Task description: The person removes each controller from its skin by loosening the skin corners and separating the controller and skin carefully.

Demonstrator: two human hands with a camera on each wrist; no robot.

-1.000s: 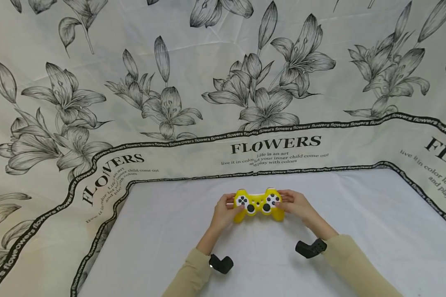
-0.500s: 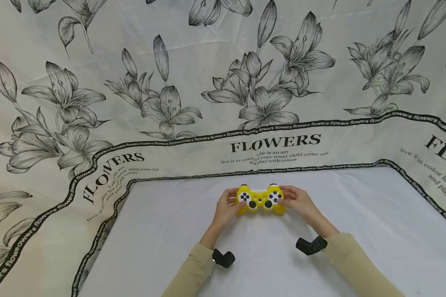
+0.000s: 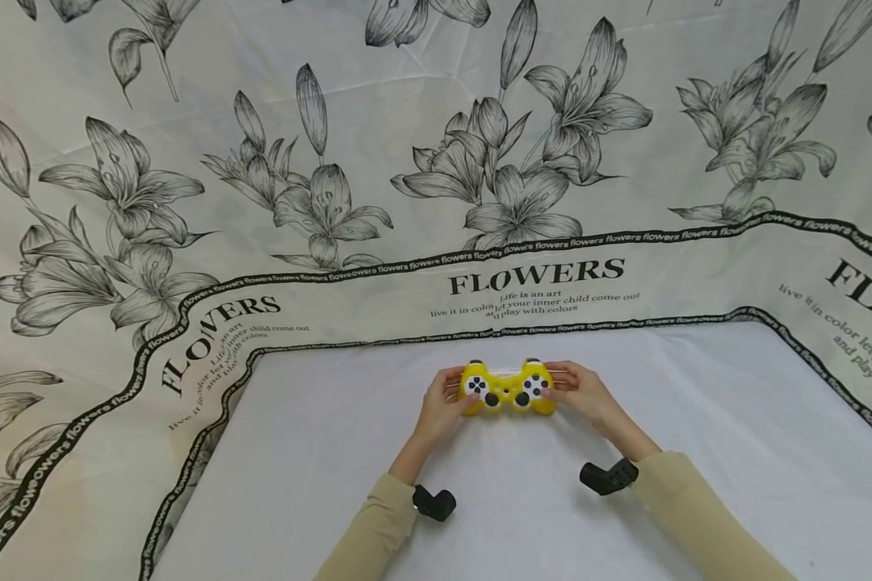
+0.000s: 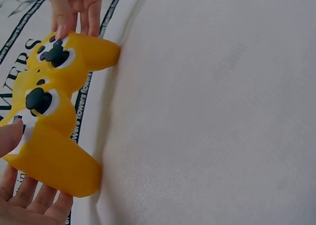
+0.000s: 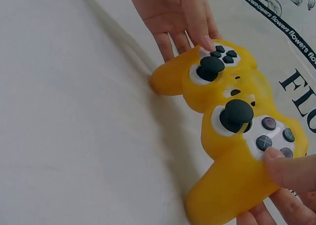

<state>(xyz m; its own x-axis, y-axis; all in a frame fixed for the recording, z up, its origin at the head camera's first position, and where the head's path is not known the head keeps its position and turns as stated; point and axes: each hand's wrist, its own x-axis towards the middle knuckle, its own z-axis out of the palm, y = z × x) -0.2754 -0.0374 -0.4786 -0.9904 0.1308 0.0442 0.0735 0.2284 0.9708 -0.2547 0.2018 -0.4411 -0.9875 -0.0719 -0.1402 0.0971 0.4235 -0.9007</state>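
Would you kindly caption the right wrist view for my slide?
Left hand and right hand hold a yellow controller, one at each end.

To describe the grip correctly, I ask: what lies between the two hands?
The controller lies between the left hand and the right hand, gripped by both; the head view shows this.

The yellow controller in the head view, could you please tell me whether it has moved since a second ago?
Yes, slightly: the yellow controller has its handle ends higher in view, nearer the lower black border strip.
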